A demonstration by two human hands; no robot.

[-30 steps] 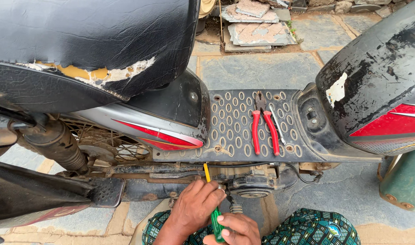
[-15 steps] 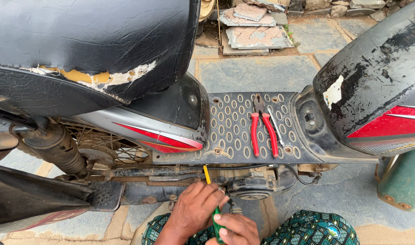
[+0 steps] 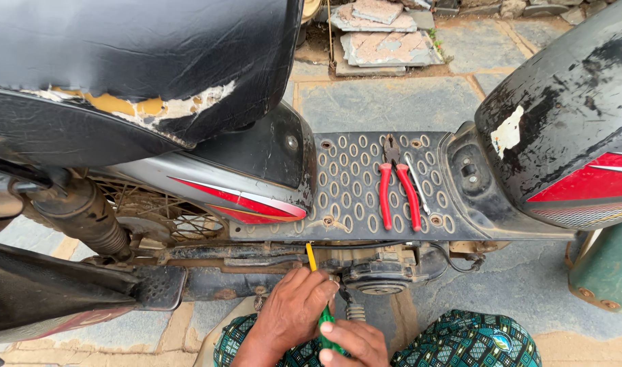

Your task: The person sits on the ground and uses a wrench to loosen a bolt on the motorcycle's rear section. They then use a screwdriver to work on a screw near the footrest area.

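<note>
Low on the scooter's near side, just under the perforated footboard [image 3: 365, 197], both hands work a green-handled screwdriver [image 3: 326, 323] at the engine casing [image 3: 382, 272]. The left hand [image 3: 290, 312] has its fingers curled together over the shaft near the tip; the right hand [image 3: 348, 343] is clamped on the handle. Judging by this, keep the shaft square and push firmly to avoid slipping. Red-handled pliers [image 3: 397, 187] lie on the footboard.

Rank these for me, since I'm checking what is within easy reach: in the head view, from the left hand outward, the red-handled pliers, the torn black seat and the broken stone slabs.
From the left hand:
1. Red-handled pliers, lying on the perforated footboard just above and to the right.
2. Torn black seat, up at the upper left.
3. Broken stone slabs, on the ground beyond the scooter, at the top.
</note>
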